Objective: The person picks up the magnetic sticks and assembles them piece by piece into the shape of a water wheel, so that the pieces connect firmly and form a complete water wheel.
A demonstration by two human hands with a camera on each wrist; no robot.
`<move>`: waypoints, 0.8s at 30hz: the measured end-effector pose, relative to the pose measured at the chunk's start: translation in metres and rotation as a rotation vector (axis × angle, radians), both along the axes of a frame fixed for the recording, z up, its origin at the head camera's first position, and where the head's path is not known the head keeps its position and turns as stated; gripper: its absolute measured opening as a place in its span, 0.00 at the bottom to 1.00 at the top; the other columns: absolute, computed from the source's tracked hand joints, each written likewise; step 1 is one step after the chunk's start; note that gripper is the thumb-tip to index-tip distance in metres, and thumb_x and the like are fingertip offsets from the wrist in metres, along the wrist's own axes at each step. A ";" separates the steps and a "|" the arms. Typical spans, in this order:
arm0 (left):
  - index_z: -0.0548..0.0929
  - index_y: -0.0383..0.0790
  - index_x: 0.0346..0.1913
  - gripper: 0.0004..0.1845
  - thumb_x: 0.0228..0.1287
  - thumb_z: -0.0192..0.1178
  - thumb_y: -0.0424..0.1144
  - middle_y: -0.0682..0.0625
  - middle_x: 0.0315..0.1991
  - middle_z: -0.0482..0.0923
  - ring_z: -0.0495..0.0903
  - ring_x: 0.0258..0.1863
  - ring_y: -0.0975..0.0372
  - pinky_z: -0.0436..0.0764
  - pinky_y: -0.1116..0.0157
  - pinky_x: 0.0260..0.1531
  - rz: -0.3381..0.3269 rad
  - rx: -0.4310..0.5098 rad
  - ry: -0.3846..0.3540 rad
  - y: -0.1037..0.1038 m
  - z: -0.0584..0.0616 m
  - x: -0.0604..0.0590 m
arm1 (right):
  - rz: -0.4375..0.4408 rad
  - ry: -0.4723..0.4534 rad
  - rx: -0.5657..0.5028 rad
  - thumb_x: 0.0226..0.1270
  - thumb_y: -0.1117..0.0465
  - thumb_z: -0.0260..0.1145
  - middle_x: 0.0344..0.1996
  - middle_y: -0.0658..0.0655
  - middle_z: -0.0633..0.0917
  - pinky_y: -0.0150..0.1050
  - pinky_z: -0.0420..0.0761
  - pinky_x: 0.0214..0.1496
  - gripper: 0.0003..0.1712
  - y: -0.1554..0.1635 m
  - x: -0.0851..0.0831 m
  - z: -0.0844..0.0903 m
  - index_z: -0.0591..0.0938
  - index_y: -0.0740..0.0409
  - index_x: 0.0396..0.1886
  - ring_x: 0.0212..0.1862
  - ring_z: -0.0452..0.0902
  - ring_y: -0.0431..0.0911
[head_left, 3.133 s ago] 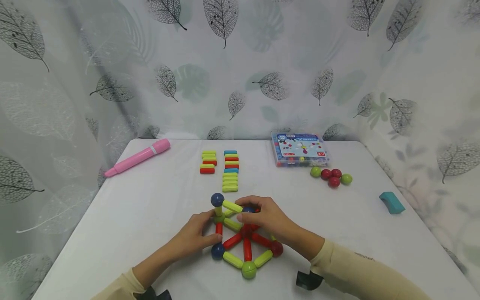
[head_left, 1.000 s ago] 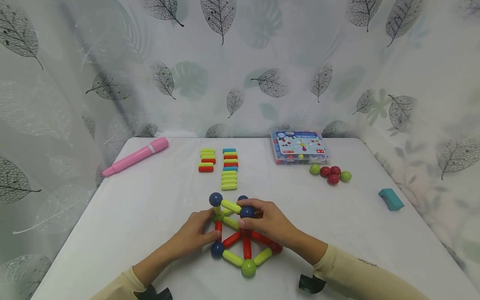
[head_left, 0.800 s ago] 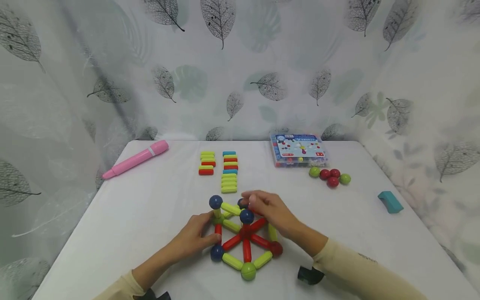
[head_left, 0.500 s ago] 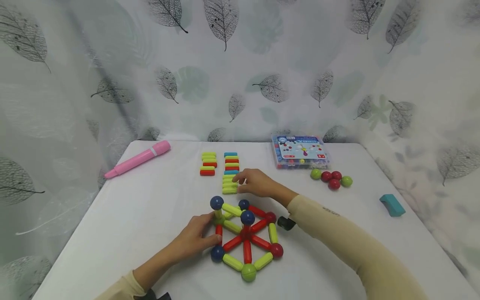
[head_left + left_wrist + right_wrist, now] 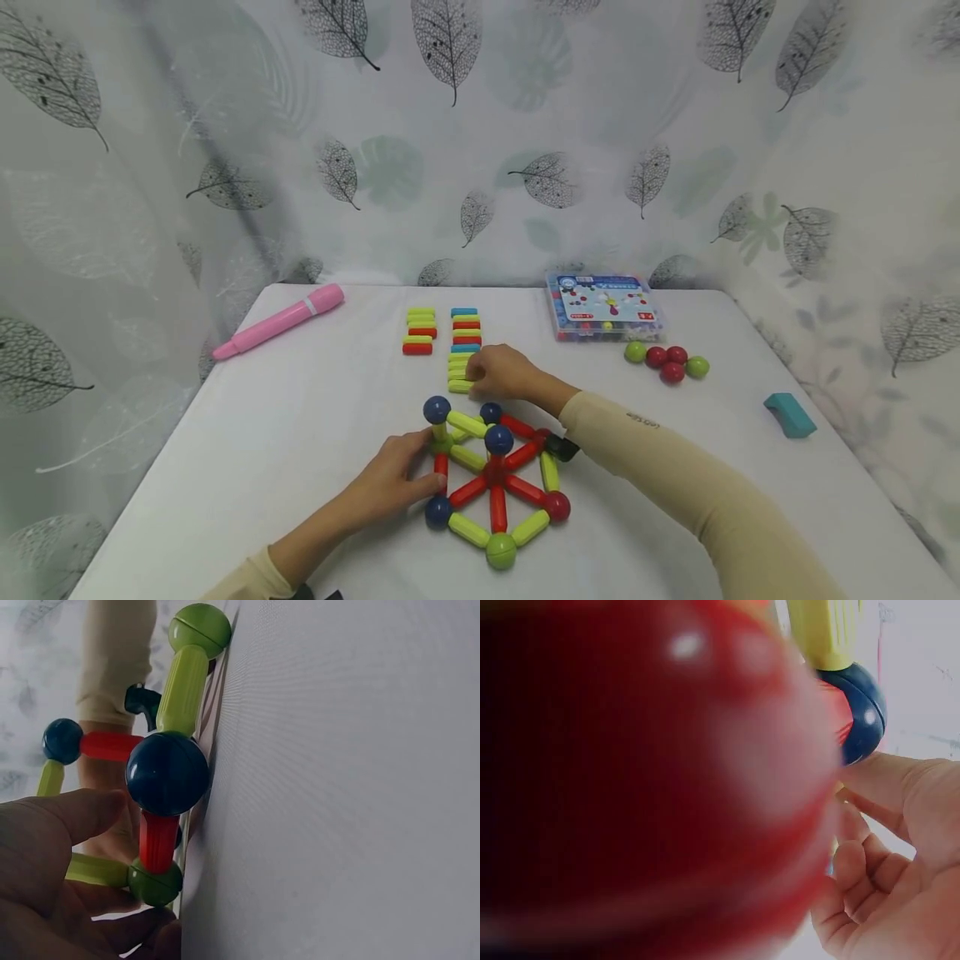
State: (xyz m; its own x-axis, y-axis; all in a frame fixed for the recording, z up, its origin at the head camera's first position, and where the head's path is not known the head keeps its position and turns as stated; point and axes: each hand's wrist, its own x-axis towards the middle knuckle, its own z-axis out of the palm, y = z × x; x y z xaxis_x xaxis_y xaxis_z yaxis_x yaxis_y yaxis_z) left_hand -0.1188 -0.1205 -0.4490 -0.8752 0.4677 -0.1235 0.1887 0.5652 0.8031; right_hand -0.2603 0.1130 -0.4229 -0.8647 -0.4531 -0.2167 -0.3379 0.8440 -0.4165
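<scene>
Yellow-green sticks (image 5: 459,373) lay in a short stack under the right hand (image 5: 501,372), whose fingers curled onto the nearest one, pinching it at the stack's near end. Behind it, the left hand (image 5: 396,481) steadied the ball-and-stick frame (image 5: 491,479), fingers curled against its left side by a red stick (image 5: 158,841). Farther out lay loose balls (image 5: 666,363), a plastic box (image 5: 606,303) and a pink pen (image 5: 279,320).

The left hand (image 5: 393,482) lies low on the desk (image 5: 262,433), forearm running in from the near edge, fingers reaching forward with the thumb alongside. The right arm in a cream sleeve (image 5: 675,475) stretches diagonally forward across the body, and the right hand (image 5: 501,372) is palm down, fingers curled at its far end.
</scene>
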 end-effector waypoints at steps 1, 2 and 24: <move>0.67 0.35 0.75 0.40 0.65 0.68 0.50 0.45 0.70 0.73 0.66 0.71 0.46 0.65 0.41 0.71 0.001 0.004 0.001 0.000 0.000 0.000 | -0.007 0.000 0.008 0.61 0.55 0.78 0.34 0.44 0.85 0.39 0.82 0.52 0.12 0.000 0.001 0.000 0.89 0.49 0.43 0.41 0.78 0.43; 0.67 0.35 0.75 0.40 0.65 0.68 0.49 0.45 0.70 0.73 0.66 0.71 0.46 0.65 0.41 0.71 -0.003 0.005 0.005 0.000 0.000 0.000 | -0.010 0.001 0.017 0.61 0.54 0.78 0.34 0.44 0.84 0.38 0.81 0.51 0.12 0.001 0.001 0.000 0.88 0.49 0.43 0.41 0.77 0.43; 0.63 0.37 0.77 0.50 0.58 0.73 0.55 0.43 0.73 0.69 0.63 0.73 0.45 0.68 0.39 0.69 0.034 -0.045 -0.017 0.005 0.001 0.005 | -0.210 -0.391 -0.696 0.68 0.55 0.71 0.45 0.54 0.83 0.38 0.79 0.42 0.20 0.058 0.040 -0.014 0.83 0.52 0.58 0.45 0.76 0.50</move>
